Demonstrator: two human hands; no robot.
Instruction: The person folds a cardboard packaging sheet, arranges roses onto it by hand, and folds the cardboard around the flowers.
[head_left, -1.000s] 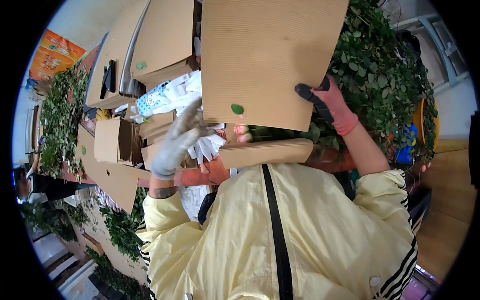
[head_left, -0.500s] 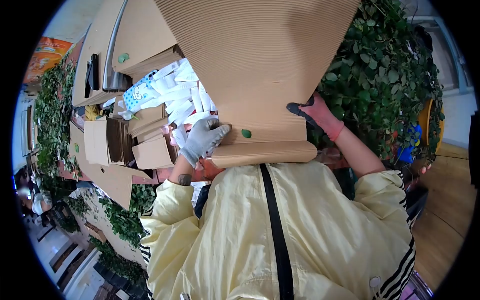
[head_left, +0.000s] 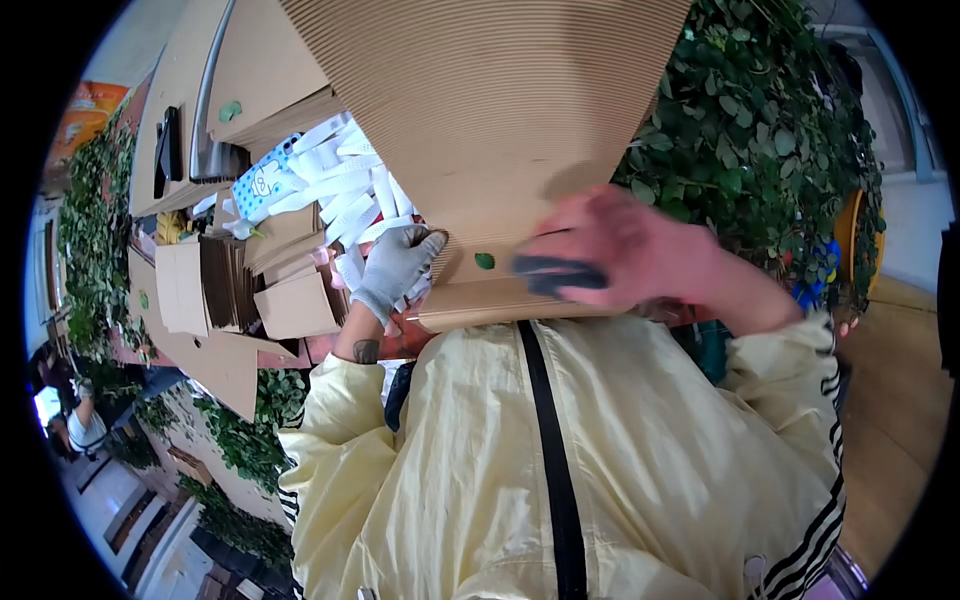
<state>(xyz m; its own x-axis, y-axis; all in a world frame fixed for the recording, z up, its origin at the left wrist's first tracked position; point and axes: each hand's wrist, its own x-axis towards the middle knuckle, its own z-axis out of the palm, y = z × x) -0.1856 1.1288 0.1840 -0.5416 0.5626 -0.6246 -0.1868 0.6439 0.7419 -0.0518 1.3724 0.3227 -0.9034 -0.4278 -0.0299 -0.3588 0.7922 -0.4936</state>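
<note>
A large corrugated cardboard sheet (head_left: 490,120) stands in front of me, its near end folded over toward my jacket. My left hand (head_left: 398,268), in a pale glove, pinches the sheet's left edge near the fold. My right hand (head_left: 610,250), in a pink and black glove, is over the right part of the sheet, blurred by motion; its fingers look curled, but whether they hold anything is unclear. A small green leaf (head_left: 485,261) lies on the cardboard between my hands. The roses seen earlier are hidden.
White paper strips (head_left: 350,190) and a blue dotted phone case (head_left: 265,185) lie left of the sheet. Cardboard stacks (head_left: 185,285) stand farther left. Leafy stems (head_left: 740,140) fill the right side. Another person (head_left: 85,425) is at the far left.
My left hand has come down onto the sheet's left edge. The sheet has tilted and now covers the roses. My right hand has left the right edge and moved inward over the cardboard.
</note>
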